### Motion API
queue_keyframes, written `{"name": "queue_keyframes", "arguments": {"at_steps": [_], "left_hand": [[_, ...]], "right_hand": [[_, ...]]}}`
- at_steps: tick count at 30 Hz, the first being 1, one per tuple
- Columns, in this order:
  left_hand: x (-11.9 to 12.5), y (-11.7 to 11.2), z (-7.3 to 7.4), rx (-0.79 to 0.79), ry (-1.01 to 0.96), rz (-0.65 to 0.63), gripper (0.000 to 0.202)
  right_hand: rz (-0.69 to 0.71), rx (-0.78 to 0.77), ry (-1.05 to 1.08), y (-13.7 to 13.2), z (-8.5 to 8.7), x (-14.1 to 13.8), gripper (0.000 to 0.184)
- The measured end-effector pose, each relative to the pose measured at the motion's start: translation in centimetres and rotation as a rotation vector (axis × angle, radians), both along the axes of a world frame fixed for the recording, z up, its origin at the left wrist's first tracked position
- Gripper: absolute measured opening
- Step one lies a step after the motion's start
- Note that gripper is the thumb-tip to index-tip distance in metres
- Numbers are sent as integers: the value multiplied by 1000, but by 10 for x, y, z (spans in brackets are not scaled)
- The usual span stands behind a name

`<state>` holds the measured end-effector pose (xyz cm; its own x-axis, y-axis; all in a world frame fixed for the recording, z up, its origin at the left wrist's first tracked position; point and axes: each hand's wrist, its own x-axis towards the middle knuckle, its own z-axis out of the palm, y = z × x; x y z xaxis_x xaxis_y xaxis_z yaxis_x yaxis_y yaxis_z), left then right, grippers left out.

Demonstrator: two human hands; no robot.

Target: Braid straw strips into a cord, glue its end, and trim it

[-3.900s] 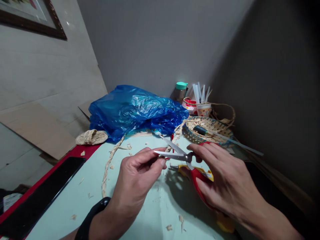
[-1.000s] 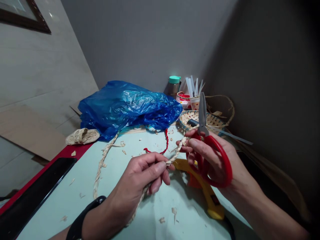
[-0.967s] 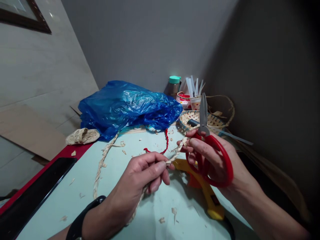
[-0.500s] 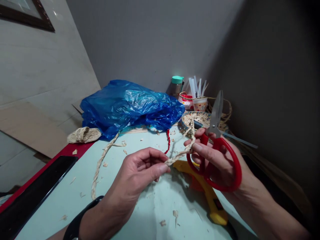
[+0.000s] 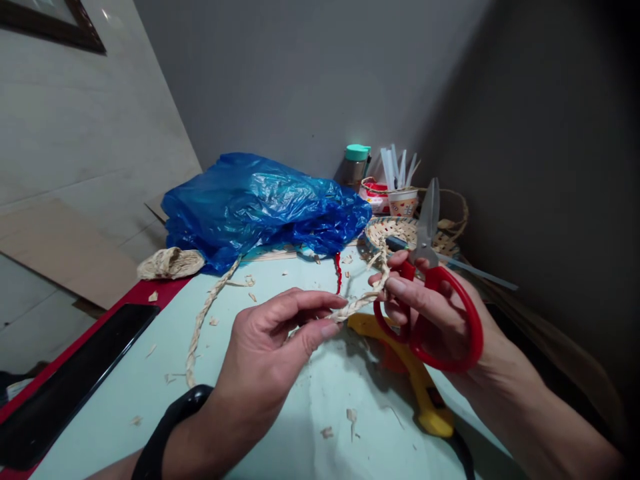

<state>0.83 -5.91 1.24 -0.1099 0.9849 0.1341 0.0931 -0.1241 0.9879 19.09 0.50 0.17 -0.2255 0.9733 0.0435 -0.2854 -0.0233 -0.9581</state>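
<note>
A pale braided cord runs between my two hands above the table. My left hand pinches it between thumb and fingertips. With thumb and fingers my right hand grips the cord further along, and the same hand carries red-handled scissors, blades pointing up. The cord's end rises past my right fingers. Under my hands lies a yellow glue gun, partly hidden by the right hand and scissors. More of the braid trails along the table at left, beyond my left wrist.
A blue plastic bag fills the table's back. Beside it are a straw bundle, a woven basket, a paper cup of glue sticks and a green-lidded jar. Straw scraps and a red cord lie on the table.
My left thumb and fingers have shifted slightly along the braid toward my right hand. My right hand keeps its hold on the cord and scissors. The view has tilted a little.
</note>
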Motion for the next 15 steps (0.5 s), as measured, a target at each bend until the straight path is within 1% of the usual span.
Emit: {"name": "queue_keyframes", "arguments": {"at_steps": [5,8,10,12,15], "left_hand": [[2,-4,0,63,68,21,12],[2,-4,1,54,78,22,10],[2,-3,0,14,55,-14,7],[1,-1,-2,-43,12,-75,5],[1,2,-4,-107,-46,-166,12]], "right_hand": [[52,-35,94,0,-2,1,34],[45,-44,92,-2,-1,1,34],[36,-28,67,-3,0,0,35],[36,3,29,-4,1,0,35],[26,43,-59,-5,1,-2,35]]}}
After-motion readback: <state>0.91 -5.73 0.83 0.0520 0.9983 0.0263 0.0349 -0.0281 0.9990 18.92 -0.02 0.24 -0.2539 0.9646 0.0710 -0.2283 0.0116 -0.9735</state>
